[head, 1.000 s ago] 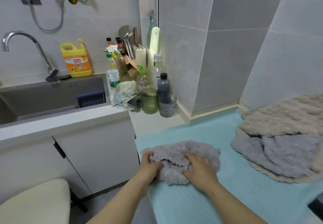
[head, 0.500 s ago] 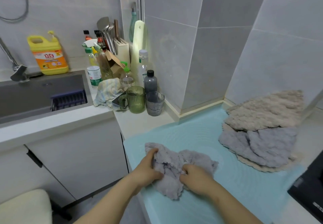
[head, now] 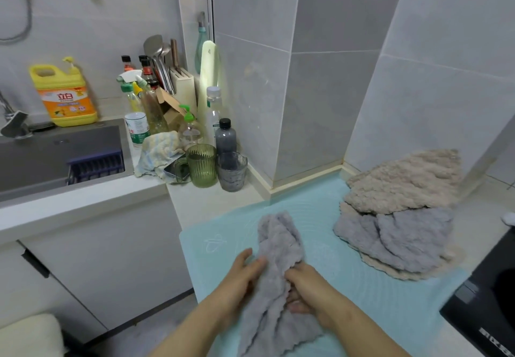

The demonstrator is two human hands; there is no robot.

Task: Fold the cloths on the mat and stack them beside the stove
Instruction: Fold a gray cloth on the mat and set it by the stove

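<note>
A crumpled grey cloth (head: 276,248) lies lengthwise on the light blue mat (head: 315,211), bunched between both hands. My left hand (head: 239,276) holds its left side, fingers curled against the fabric. My right hand (head: 303,287) grips its right side, fingers tucked under a fold. The cloth's lower end hangs toward me over the mat's front edge. A pile of cloths sits at the mat's right: a beige cloth (head: 404,184) on top, a grey cloth (head: 395,236) below it. The black stove (head: 490,301) shows at the right edge.
A green ribbed cup (head: 202,164) and a grey glass (head: 232,171) stand on the white counter left of the mat, with bottles and a rag behind. The sink (head: 55,153) lies far left. Tiled walls close in behind the mat.
Both hands have gathered the grey cloth from a flat spread into a long narrow bunch and drawn it toward me. The view has shifted right, showing more of the stove.
</note>
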